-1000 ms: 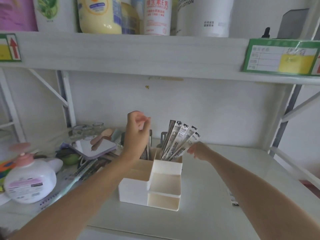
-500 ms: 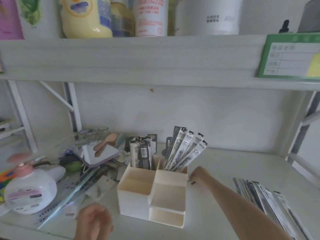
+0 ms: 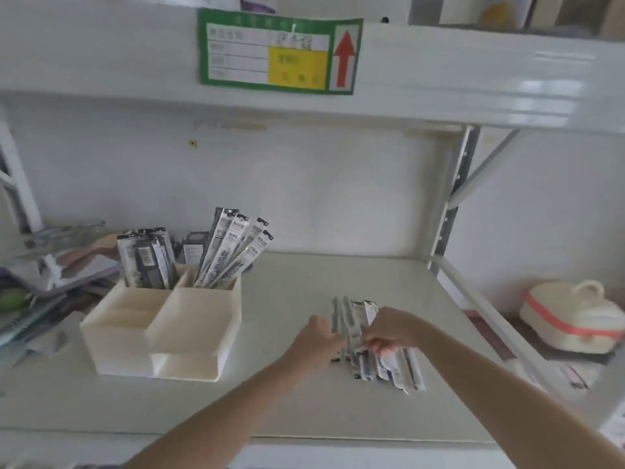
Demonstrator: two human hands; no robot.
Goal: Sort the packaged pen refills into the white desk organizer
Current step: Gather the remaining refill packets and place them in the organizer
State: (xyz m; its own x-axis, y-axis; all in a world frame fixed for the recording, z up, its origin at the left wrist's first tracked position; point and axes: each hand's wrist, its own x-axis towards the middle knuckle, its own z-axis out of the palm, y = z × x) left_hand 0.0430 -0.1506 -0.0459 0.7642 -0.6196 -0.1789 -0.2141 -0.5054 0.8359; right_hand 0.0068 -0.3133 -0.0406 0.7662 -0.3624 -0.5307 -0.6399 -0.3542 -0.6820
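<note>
Reaching into the loose pile of packaged refills (image 3: 382, 353) on the shelf surface (image 3: 338, 401), I am at the picking-up step of another round. My left hand (image 3: 318, 340) and right hand (image 3: 392, 333) are close together over the pile, fingers pinched on a few packets tipped up at its far end, though blur keeps me from telling how many each hand holds. Next I judge I must separate one kind from the rest, lift it clear and carry it left to the white organizer (image 3: 162, 333). Its back-left compartment holds a dark upright bundle (image 3: 145, 258); the back-right one holds lighter packets (image 3: 233, 252) fanned out and leaning right. The lower front trays look empty.
</note>
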